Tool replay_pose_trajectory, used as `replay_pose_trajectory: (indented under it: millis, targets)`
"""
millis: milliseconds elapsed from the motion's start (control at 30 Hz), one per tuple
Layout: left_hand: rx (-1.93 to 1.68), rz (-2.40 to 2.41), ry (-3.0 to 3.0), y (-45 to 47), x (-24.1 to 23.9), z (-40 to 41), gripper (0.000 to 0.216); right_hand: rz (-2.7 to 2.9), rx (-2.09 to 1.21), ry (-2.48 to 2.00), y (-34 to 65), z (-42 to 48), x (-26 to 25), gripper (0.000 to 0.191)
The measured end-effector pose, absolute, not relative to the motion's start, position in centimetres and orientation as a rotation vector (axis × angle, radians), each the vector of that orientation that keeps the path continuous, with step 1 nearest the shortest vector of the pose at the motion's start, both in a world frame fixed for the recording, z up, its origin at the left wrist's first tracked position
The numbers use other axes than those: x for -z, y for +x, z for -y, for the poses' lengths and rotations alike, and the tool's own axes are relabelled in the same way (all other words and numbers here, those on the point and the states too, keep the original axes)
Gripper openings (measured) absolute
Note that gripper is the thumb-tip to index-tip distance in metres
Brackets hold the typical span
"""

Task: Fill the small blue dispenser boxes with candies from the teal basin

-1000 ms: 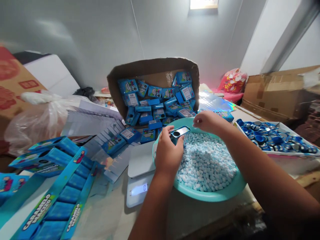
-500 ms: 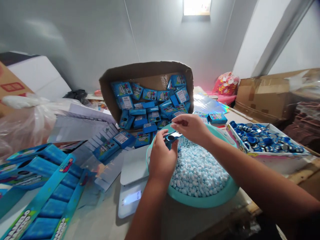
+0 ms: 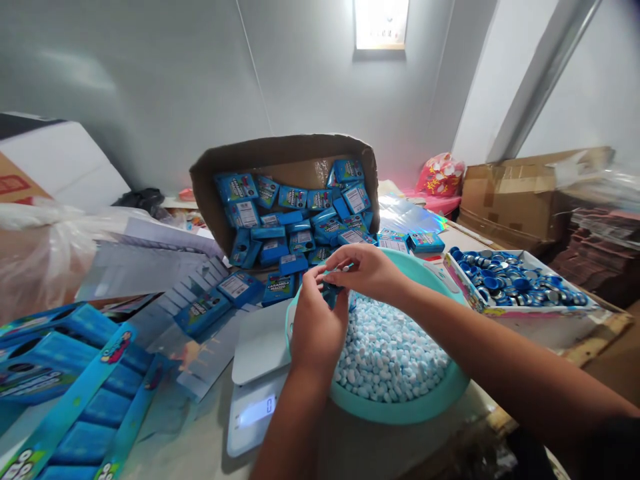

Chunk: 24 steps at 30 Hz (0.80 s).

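Note:
My left hand (image 3: 320, 327) is wrapped round a small blue candy box (image 3: 330, 291), mostly hidden by the fingers. Over its top, my right hand (image 3: 367, 270) has its fingertips pinched together on a small white candy (image 3: 345, 269). Both hands are above the left rim of a turquoise basin (image 3: 395, 415), which is full of pale blue and white candies (image 3: 395, 353). Beside the basin, a white kitchen scale (image 3: 260, 347) shows 0 on its lit display.
A cardboard box (image 3: 210, 193) of blue candy boxes lies open behind the basin. To the right stands a white tray (image 3: 540, 313) of blue and silver caps (image 3: 520, 280). Blue display cartons (image 3: 90, 393) and plastic sheets (image 3: 165, 300) lie on the left.
My right hand has moved left and closer, so its fingers now cover the box's round opening seen before. The view has shifted slightly.

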State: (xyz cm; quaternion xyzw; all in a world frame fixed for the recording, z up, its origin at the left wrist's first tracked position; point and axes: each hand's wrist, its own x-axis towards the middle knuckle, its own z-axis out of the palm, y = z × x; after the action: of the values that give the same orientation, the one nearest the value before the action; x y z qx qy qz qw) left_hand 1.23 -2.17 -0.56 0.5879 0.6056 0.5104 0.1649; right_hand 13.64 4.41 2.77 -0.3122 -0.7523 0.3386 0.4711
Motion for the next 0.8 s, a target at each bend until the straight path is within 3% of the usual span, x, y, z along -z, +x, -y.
replay_pose_trajectory:
  millis: [367,800]
  targets:
    - [-1.452,-1.775,1.603,1.4,0.5,2.2,0.055,1.783,-1.054,-0.628,13.7,-3.8,-3.3,0.025]
    - [-1.428,-1.773,1.604,1.3,0.5,2.1,0.054,1.756,-1.102,-0.605,13.8,-3.7,-3.4,0.013]
